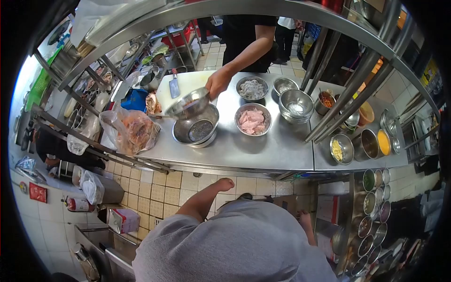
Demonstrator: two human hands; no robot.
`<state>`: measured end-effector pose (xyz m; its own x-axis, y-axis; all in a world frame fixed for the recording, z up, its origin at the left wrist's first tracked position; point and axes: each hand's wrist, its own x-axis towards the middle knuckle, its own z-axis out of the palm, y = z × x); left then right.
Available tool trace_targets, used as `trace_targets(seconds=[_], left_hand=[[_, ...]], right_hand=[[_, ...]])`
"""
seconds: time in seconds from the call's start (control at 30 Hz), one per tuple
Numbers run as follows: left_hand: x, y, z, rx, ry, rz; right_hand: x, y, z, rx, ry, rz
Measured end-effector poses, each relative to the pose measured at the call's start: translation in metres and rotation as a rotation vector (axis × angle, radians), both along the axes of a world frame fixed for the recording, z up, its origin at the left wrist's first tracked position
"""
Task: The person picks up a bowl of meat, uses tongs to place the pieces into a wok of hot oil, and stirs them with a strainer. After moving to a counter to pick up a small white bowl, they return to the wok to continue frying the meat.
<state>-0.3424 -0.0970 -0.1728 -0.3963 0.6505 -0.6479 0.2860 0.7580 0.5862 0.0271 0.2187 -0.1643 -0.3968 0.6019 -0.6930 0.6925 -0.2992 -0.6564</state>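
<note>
My left hand [225, 184] hangs over the tiled floor in front of the steel counter [277, 152], its fingers curled closed with nothing visible in them. Low at my right side is my right hand [305, 219]; its fingers are too small to make out. Neither hand touches the counter. Nearest to them on it stand a bowl of pale pink meat [252, 120] and a deep bowl with dark contents [199, 130]. Behind these is a bowl of greyish pieces [252, 89].
Across the counter a co-worker's hand [217, 83] holds a tilted metal bowl [189, 104] over the deep bowl. A cleaver [174, 87] lies on the cutting board [188, 81]. A plastic bag [131, 130] sits left, stacked bowls [296, 106] right. Shelf posts [345, 101] cross the right side.
</note>
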Motion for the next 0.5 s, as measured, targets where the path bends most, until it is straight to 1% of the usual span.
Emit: trace_targets(seconds=[0.03, 0.1, 0.13, 0.17, 0.2, 0.23, 0.3, 0.33, 0.43, 0.47, 0.5], left_hand=[[0.002, -0.001, 0.003, -0.012, 0.018, 0.006], [0.01, -0.001, 0.011, -0.039, 0.044, 0.007], [0.014, 0.001, 0.016, -0.093, -0.019, 0.039], [0.018, 0.003, 0.02, -0.146, -0.081, 0.076], [0.029, -0.003, 0.02, -0.015, -0.049, 0.194], [0.037, -0.007, 0.022, -0.026, -0.035, 0.21], [0.047, -0.013, 0.026, 0.002, 0.077, 0.159], [0.05, -0.02, 0.03, -0.007, 0.089, 0.179], [0.065, -0.036, 0.036, -0.081, -0.044, 0.32], [0.069, -0.045, 0.034, -0.045, 0.044, 0.262], [0.074, -0.053, 0.032, -0.049, 0.046, 0.271]], right_hand=[[0.003, 0.001, 0.0, -0.013, 0.006, 0.001], [0.012, 0.004, -0.001, 0.064, -0.005, 0.084], [0.016, 0.005, -0.001, 0.053, 0.005, 0.084], [0.018, 0.006, -0.001, 0.022, -0.061, 0.142], [0.02, 0.008, -0.003, -0.009, -0.125, 0.205], [0.028, 0.011, -0.015, -0.019, -0.168, 0.28], [0.046, 0.016, -0.04, 0.002, -0.173, 0.414], [0.053, 0.018, -0.054, 0.022, -0.152, 0.454], [0.063, 0.03, -0.087, 0.086, -0.062, 0.56], [0.062, 0.035, -0.097, 0.119, -0.011, 0.6], [0.064, 0.04, -0.107, 0.166, 0.05, 0.646]])
